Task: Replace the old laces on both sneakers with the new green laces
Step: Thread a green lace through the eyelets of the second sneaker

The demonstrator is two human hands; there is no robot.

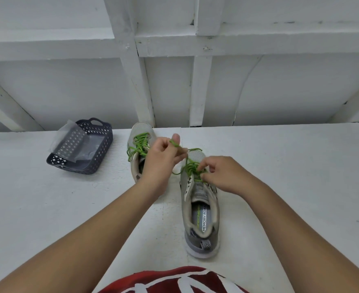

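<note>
Lacing the nearer sneaker point(202, 210) is the step in hand, judged from the head view, the only one given. That sneaker lies on the white tabletop point(290, 166) with its heel toward the person, and the green lace point(192, 166) crosses only its toe-end eyelets; the eyelets nearer the tongue look unthreaded. The left hand point(163, 163) is curled round one free end of the lace, thumb up, drawing it up and away to the left. The right hand point(225, 176) pinches the lace between fingertips just over the eyelet rows. The far sneaker point(141, 153), partly behind the left hand, already carries a green lace point(139, 144) through its eyelets, with loose loops hanging at its left side.

To do this well, I would keep the pulled end taut so the crossings sit flat, steady the eyelet flap with the pinching fingers, feed the tip cleanly through the next hole, and keep both ends about even in length before moving up a row.

A dark basket point(102, 153) with clear plastic wrapping point(68, 136) stands well apart at the left.
</note>
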